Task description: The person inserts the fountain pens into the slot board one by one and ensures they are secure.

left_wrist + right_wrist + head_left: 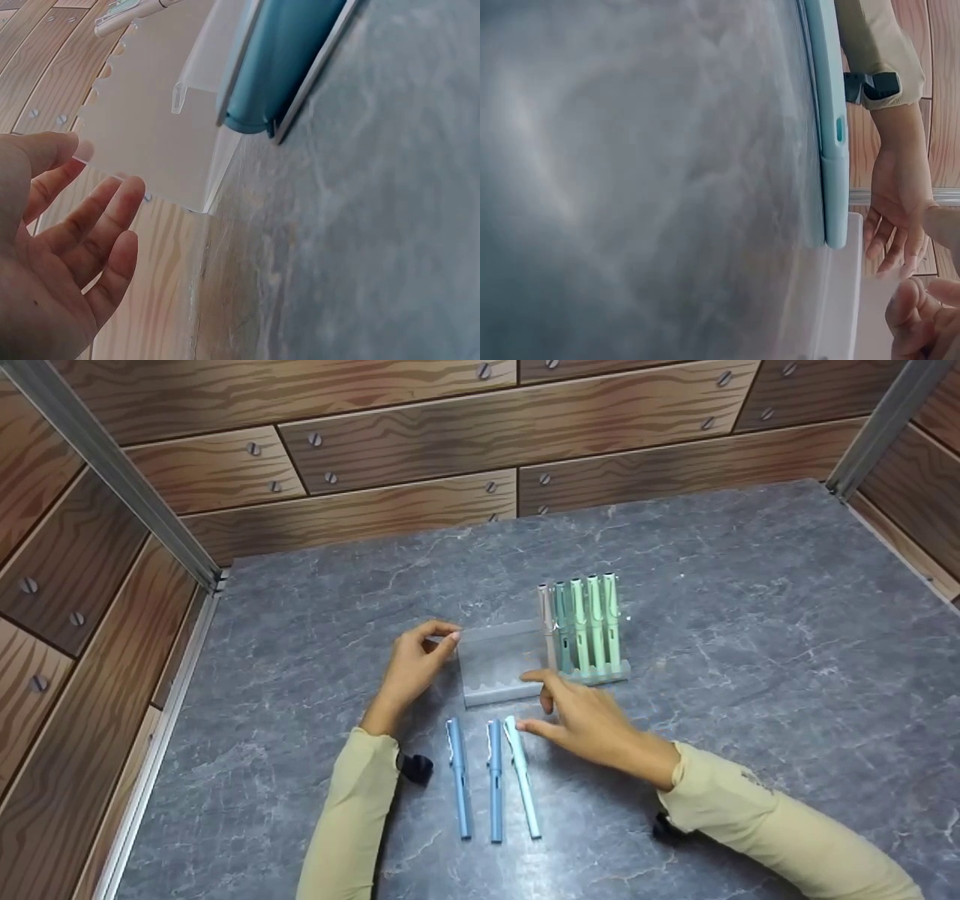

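Note:
A clear plastic pen stand (499, 656) with a notched front lip rests on the table. My left hand (416, 660) pinches its upper left corner between thumb and fingertips; the left wrist view shows the sheet's edge (142, 135) there, other fingers spread. Over the stand's front reaches my right hand (596, 724), index finger extended and nothing in its grasp. Its thumb tip is right at the cap end of a pale blue pen (525, 784) lying on the table. Left of that pen lie two darker blue pens (496, 787), roughly side by side.
In the stand's right side several pens lean in the notches: a pinkish one (546, 615), a dark teal one (562, 630) and three light green ones (596, 622). Wood-patterned panels (405, 442) and metal posts (112, 472) border the grey marbled table (757, 660).

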Available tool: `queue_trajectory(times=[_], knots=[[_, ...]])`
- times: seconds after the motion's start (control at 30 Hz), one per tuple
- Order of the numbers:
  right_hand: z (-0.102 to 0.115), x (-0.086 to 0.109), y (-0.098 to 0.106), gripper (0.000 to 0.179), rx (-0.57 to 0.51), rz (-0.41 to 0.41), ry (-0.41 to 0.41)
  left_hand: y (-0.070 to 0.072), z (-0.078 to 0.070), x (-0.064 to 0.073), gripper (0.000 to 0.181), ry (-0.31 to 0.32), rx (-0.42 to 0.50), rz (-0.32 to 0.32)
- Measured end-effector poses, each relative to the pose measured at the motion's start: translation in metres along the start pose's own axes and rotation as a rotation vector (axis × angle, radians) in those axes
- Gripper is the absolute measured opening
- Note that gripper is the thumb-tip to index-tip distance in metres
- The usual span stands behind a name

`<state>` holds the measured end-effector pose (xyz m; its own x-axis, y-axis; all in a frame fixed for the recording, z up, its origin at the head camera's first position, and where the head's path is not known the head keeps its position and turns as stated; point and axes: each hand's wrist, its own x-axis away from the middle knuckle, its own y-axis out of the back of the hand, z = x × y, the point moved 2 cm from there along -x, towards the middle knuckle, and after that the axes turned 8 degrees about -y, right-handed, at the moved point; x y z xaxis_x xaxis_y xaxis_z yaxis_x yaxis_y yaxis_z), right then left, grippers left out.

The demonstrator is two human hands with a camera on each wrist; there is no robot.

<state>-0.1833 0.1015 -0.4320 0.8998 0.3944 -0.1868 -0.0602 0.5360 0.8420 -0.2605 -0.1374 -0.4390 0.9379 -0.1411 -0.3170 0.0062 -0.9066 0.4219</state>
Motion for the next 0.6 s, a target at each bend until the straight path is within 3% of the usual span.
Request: queue_trajectory(times=[0.6], knots=[[0.006,0.008,-0.013,0.071,-0.071,0.265,-0.083,0.0,-0.002,0.0,0.019,0.008,-0.008,0.006]])
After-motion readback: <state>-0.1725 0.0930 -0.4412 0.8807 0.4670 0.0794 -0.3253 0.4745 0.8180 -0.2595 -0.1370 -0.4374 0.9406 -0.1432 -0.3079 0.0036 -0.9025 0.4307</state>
